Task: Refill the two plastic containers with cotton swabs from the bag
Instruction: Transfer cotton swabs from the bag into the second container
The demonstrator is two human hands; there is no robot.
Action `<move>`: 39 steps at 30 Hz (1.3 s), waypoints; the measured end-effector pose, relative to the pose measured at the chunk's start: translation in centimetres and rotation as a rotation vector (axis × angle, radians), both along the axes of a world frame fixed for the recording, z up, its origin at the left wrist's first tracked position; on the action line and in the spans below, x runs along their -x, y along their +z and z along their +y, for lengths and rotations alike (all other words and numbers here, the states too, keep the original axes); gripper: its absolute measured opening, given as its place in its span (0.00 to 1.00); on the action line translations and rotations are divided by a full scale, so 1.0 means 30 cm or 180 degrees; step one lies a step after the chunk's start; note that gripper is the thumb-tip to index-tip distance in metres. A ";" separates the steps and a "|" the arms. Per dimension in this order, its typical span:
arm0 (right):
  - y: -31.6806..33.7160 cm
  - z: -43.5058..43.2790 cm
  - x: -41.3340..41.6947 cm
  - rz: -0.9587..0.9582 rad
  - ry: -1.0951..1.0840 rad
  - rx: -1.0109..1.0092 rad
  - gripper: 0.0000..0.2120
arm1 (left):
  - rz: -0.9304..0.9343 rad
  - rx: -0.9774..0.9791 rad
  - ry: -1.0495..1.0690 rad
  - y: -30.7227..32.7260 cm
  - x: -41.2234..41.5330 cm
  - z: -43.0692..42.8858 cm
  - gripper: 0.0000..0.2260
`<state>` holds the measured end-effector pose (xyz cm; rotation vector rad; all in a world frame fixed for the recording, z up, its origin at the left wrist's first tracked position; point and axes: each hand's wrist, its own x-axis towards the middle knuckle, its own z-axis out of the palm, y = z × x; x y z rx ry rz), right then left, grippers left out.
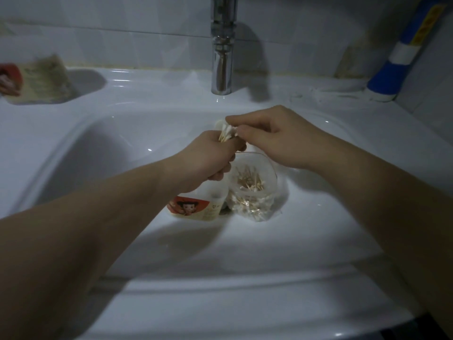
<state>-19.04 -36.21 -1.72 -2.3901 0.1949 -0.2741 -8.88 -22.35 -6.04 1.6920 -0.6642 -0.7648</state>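
Over the sink (103, 133), left hand (210, 160) grips swabs (226, 134), right hand (279, 137) pinches them.

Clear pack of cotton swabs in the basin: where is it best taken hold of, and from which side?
Probably by its side wall just under the open rim, coming from the right: the clear pack stands mouth-up, and the labelled container and the left hand crowd its left.

white sink (127, 99) | chrome faucet (221, 62) ctr back | blue/white bottle (392, 69) back R
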 end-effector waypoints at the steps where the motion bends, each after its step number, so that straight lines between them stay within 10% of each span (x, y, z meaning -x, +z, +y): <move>1: 0.000 -0.006 -0.002 -0.0089 -0.0121 0.0021 0.16 | 0.0025 0.0014 0.0083 0.000 -0.006 -0.002 0.11; 14: -0.086 0.051 -0.013 0.1712 0.0269 0.1709 0.12 | -0.0006 0.0008 0.0121 -0.002 -0.001 -0.002 0.09; 39: 0.010 -0.063 0.015 0.0489 -0.0230 0.0135 0.03 | -0.1072 -0.0451 0.0435 0.007 -0.009 -0.001 0.19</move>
